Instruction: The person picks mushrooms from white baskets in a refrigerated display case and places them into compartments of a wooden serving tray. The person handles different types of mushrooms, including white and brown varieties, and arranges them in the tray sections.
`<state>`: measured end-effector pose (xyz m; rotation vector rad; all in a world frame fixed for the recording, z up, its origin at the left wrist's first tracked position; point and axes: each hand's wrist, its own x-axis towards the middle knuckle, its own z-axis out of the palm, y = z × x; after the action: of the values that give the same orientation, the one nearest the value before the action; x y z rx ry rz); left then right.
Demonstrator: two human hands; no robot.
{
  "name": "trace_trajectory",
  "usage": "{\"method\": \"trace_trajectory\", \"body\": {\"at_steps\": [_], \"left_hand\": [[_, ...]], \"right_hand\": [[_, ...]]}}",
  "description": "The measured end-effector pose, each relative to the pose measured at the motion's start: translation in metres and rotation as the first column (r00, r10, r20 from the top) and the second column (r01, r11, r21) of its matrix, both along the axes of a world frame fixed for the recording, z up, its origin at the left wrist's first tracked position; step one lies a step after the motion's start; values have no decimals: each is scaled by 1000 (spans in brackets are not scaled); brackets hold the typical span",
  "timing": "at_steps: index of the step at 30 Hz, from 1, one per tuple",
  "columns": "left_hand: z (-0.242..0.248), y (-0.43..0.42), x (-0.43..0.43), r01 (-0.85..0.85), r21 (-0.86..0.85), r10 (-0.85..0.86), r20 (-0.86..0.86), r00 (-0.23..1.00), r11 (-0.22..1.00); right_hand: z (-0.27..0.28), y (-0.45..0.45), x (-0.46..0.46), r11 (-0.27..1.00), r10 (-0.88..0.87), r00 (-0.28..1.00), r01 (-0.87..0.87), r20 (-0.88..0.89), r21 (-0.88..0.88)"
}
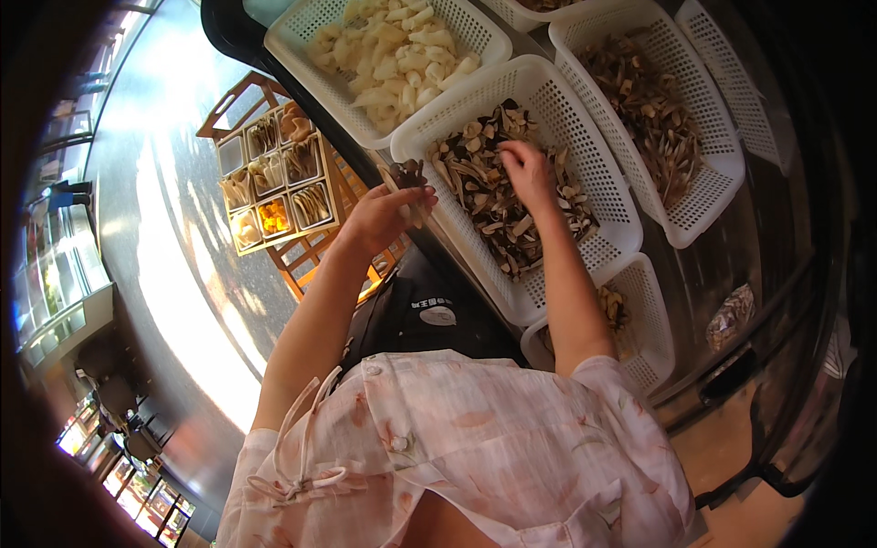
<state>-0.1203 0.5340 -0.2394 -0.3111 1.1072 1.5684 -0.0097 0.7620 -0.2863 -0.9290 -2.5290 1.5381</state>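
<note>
My left hand [392, 214] is shut on a small bunch of mushroom slices [407, 175], dark caps and pale stems sticking out past the fingers. It hovers by the near left rim of a white perforated plastic basket [620, 222]. Sliced dark-capped mushrooms [503, 222] are spread over that basket's floor. My right hand [529, 177] reaches down into the basket, its curled fingertips at the slices. Whether a slice is between those fingers is hidden.
Another white basket [490, 41] holds pale, cream pieces [404, 61]. To the right, a basket [719, 161] contains thin brown mushrooms [644, 109]. A smaller basket [651, 322] sits below, near a clear bag [732, 318]. Left of the counter, a wooden rack [279, 241] carries several small food trays.
</note>
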Motion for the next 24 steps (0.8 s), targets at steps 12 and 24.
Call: {"method": "trace_trajectory", "body": {"at_steps": [12,24], "left_hand": [[3,-4,7,-64,25,63,61,996,998],[8,2,13,-26,-6,26,48,998,1000]], "right_hand": [[-19,27,24,924,180,960,-89,215,-373],[-3,32,43,413,-179,984,94,20,-906]]}}
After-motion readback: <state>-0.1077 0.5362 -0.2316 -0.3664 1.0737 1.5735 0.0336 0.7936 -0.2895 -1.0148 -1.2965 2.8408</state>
